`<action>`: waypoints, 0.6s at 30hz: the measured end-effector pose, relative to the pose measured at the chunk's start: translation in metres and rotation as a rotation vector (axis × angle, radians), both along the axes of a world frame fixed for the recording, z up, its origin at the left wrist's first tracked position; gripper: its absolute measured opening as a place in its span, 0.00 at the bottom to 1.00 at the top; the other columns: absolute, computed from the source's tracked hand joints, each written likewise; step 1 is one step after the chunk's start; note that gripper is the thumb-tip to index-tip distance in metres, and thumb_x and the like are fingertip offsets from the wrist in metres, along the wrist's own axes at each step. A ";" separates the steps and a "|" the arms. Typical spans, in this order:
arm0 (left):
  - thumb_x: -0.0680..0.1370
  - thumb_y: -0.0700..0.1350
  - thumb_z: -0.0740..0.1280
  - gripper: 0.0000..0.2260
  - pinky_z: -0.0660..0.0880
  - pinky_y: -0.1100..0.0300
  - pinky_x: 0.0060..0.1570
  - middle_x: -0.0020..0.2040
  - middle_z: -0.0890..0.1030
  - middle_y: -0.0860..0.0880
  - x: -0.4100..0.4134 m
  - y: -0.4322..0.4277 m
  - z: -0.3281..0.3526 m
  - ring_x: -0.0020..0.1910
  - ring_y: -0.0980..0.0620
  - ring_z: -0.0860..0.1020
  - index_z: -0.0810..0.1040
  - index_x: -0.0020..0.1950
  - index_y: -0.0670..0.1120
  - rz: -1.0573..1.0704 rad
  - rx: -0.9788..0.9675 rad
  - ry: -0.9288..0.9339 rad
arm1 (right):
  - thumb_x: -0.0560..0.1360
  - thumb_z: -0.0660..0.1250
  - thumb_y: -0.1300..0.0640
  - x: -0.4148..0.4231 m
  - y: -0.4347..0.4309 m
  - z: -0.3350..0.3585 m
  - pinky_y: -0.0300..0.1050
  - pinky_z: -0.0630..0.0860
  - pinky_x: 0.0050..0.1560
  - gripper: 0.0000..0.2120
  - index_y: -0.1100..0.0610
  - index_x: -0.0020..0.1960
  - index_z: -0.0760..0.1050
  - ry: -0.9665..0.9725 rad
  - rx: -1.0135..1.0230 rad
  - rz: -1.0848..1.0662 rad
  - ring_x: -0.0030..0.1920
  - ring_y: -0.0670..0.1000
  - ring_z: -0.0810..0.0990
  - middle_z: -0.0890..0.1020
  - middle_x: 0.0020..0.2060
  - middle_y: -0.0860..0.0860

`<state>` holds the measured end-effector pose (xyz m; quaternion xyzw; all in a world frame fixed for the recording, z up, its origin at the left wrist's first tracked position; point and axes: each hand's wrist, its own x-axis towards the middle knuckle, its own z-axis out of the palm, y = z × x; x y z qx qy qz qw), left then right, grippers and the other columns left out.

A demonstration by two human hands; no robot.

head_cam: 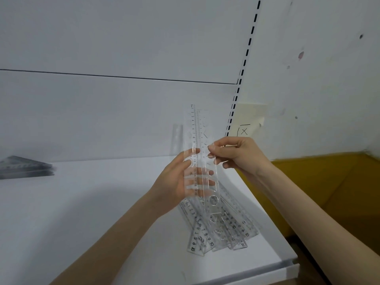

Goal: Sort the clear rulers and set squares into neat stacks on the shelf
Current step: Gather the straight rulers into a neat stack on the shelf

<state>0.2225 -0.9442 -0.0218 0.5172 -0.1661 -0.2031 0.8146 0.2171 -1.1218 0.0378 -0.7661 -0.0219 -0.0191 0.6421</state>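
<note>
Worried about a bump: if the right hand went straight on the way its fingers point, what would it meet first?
The right hand pinches the upright clear plastic rulers; pushing on, it would likely meet the left hand holding them.

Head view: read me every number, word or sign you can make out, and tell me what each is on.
"1" to "20": scale down the held ruler.
"0" to "10": scale on a pile ruler.
"X": hand-drawn on the wall note.
Logo on the pile: too small to read.
</note>
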 end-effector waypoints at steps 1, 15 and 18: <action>0.83 0.43 0.53 0.15 0.78 0.38 0.48 0.51 0.80 0.36 0.000 0.000 0.000 0.46 0.38 0.81 0.72 0.66 0.49 -0.002 0.000 -0.002 | 0.69 0.74 0.58 -0.001 0.001 0.001 0.39 0.73 0.34 0.10 0.64 0.46 0.81 -0.004 -0.006 0.002 0.32 0.47 0.78 0.85 0.39 0.56; 0.81 0.45 0.57 0.14 0.78 0.41 0.43 0.45 0.77 0.37 -0.002 -0.002 0.001 0.41 0.38 0.79 0.71 0.66 0.47 -0.038 -0.060 0.027 | 0.73 0.73 0.55 0.012 0.041 0.012 0.41 0.77 0.33 0.12 0.62 0.38 0.75 -0.195 -0.153 0.013 0.27 0.52 0.79 0.79 0.30 0.55; 0.77 0.48 0.61 0.15 0.78 0.45 0.39 0.41 0.77 0.40 -0.003 -0.001 0.005 0.36 0.43 0.78 0.74 0.63 0.48 -0.050 -0.119 0.066 | 0.74 0.71 0.62 0.013 0.042 0.011 0.40 0.79 0.34 0.06 0.63 0.40 0.76 -0.235 -0.197 0.020 0.28 0.50 0.81 0.80 0.33 0.56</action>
